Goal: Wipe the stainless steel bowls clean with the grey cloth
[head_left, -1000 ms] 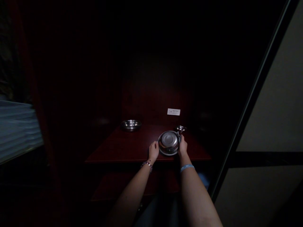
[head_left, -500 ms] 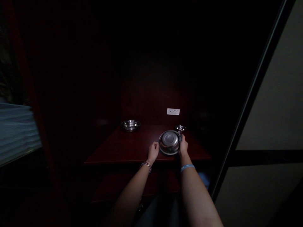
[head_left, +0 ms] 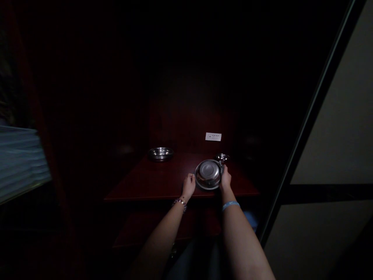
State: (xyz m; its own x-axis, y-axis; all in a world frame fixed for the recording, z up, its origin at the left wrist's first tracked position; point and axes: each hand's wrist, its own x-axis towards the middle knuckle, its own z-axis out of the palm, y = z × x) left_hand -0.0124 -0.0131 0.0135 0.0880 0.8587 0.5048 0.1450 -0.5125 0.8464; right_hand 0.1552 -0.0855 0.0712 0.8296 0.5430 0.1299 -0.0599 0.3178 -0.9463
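— Bowls first: how many does the head view show?

— Three steel ones. A large steel bowl [head_left: 208,174] sits tilted near the front edge of the dark red table [head_left: 157,182], its hollow facing the camera. A second steel bowl [head_left: 161,153] rests at the table's far left, well apart. A small steel bowl [head_left: 222,157] stands just behind the large one, at the far right.

— And hands?

— Two, both the person's own. The right hand [head_left: 225,180] grasps the large bowl's right rim, fingers curled around its edge. The left hand [head_left: 189,185] rests on the table just beside the bowl's left rim, fingers loosely curled; whether it touches the rim I cannot tell.

— Anything on the wrists?

— One band each: a beaded bracelet [head_left: 180,202] on the left, a light blue wristband [head_left: 230,205] on the right.

— What else?

— One white socket plate [head_left: 213,136] on the dark panel behind the table, and one pale wall [head_left: 344,128] at the right.
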